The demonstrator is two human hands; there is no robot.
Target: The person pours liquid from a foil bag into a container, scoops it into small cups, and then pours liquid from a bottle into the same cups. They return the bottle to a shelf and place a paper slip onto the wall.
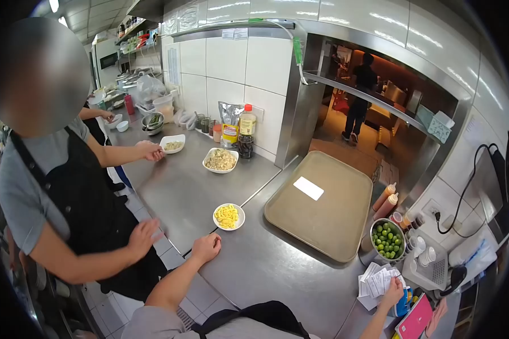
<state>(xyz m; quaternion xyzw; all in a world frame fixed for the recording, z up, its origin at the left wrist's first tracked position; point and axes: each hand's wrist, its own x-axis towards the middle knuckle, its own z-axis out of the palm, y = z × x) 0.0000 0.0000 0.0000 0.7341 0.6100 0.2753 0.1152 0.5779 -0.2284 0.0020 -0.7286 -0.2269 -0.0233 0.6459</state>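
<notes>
My left hand [207, 247] rests on the steel counter in a loose fist, just below a small white bowl [241, 225] of yellow, chopped-looking food [226, 216]. Over at the lower right, my right hand [394, 291] pinches the edge of some printed receipts [380, 281]. More paper slips lie under them. A blue item and a pink booklet-like thing [415, 319] are close by that hand. Farther up the counter stands a square white bowl [205, 164] heaped with pale chopped food.
A large brown tray [333, 220] with a white card [308, 188] lies before the pass window. Limes fill a metal bowl [387, 240] near sauce bottles [385, 204]. An aproned co-worker [56, 192] stands left, one hand near another white dish [173, 143]. A bottle [246, 133] stands by the wall.
</notes>
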